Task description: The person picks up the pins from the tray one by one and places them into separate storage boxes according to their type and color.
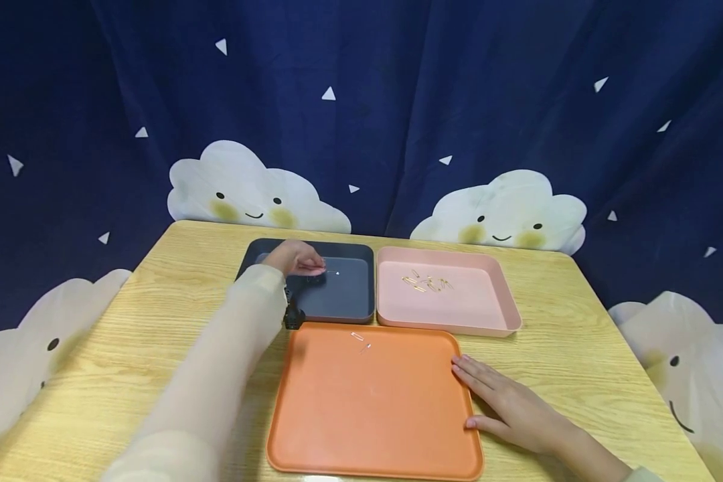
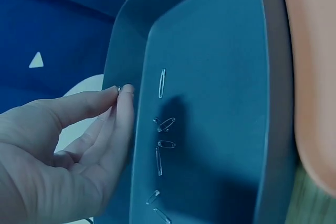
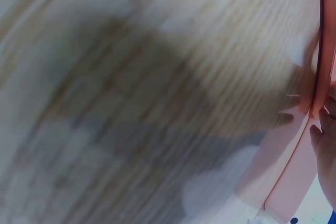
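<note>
Over the dark grey tray (image 1: pixel 349 294), my left hand (image 1: pixel 298 258) pinches a small silver safety pin (image 2: pixel 119 89) between thumb and fingertips; most of the pin is hidden. Below those fingers, several silver safety pins (image 2: pixel 167 144) lie scattered on the tray floor. My right hand (image 1: pixel 515 405) rests with straight fingers at the right rim of the orange tray (image 1: pixel 373 415). Near that tray's far edge lie two more silver safety pins, one pin (image 1: pixel 357 336) slightly behind the other (image 1: pixel 365 348). In the right wrist view the right hand (image 3: pixel 328 145) shows only at the edge.
A pink tray (image 1: pixel 458 314) holding several gold safety pins (image 1: pixel 428 282) stands right of the grey one, behind the orange tray. All three trays sit close together on a wooden table (image 1: pixel 554 321). A dark blue curtain (image 1: pixel 373 120) with clouds hangs behind.
</note>
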`<state>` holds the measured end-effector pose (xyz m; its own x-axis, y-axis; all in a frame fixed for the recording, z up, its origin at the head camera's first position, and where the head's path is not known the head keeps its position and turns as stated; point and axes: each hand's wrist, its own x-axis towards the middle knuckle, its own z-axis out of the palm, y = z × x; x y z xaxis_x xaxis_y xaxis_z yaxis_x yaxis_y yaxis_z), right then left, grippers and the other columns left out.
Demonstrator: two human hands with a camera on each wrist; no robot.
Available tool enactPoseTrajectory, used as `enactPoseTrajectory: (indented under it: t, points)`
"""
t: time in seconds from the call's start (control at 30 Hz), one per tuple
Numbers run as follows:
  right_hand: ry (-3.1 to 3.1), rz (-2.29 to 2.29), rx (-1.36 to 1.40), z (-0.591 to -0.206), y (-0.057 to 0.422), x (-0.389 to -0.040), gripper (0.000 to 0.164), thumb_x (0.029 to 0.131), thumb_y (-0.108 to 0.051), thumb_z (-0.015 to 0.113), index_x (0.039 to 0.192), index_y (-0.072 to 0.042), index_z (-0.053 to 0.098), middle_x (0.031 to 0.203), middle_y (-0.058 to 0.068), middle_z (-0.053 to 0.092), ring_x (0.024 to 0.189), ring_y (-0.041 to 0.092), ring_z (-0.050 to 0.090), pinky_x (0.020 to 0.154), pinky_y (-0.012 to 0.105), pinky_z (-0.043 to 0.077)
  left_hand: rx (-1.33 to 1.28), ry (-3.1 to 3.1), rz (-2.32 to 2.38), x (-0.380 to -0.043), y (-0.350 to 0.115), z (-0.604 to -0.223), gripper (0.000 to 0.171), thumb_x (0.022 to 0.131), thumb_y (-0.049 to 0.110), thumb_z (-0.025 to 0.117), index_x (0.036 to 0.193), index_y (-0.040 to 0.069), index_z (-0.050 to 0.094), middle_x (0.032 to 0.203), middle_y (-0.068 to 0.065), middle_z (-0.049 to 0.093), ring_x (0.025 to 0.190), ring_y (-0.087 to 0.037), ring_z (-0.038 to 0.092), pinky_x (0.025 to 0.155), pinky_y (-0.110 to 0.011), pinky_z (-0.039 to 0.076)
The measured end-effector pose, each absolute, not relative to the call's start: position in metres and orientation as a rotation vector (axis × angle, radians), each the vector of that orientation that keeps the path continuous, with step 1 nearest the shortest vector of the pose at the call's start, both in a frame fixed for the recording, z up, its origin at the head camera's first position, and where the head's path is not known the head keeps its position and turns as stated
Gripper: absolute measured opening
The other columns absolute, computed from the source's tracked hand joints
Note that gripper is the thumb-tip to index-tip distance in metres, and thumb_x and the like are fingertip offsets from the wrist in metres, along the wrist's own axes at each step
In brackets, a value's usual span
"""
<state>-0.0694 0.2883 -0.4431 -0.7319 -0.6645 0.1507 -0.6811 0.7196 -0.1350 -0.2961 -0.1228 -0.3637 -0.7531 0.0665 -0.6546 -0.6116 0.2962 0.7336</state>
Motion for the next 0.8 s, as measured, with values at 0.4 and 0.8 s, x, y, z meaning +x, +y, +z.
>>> enactPoseTrajectory:
  t: [0.4, 0.8]
  points:
    - [-2.889, 0.295, 1.066, -0.4438, 0.2880, -0.0710, 0.078, 0.089, -0.054, 0.063, 0.153, -0.020, 0.035, 0.158, 0.001, 0.040, 0.149, -0.002, 0.021, 0.113, -0.003, 0.003, -0.528, 2.023, 1.428, -0.3000, -0.1127, -0.3702, 0.037, 0.093, 0.001, 0.061, 0.129, -0.003, 0.060, 0.129, -0.016, 0.066, 0.087, -0.016, 0.070, 0.101, -0.025, 0.053]
    - [-2.894, 0.292, 1.063, -0.4438, 0.2888, -0.0710, 0.078, 0.089, -0.053, 0.063, 0.153, -0.020, 0.035, 0.158, 0.002, 0.041, 0.147, 0.005, 0.027, 0.113, -0.003, 0.003, -0.468, 2.020, 1.461, -0.2965, -0.1152, -0.3734, 0.037, 0.096, 0.004, 0.057, 0.132, -0.005, 0.057, 0.140, -0.021, 0.057, 0.107, -0.025, 0.067, 0.106, -0.032, 0.051]
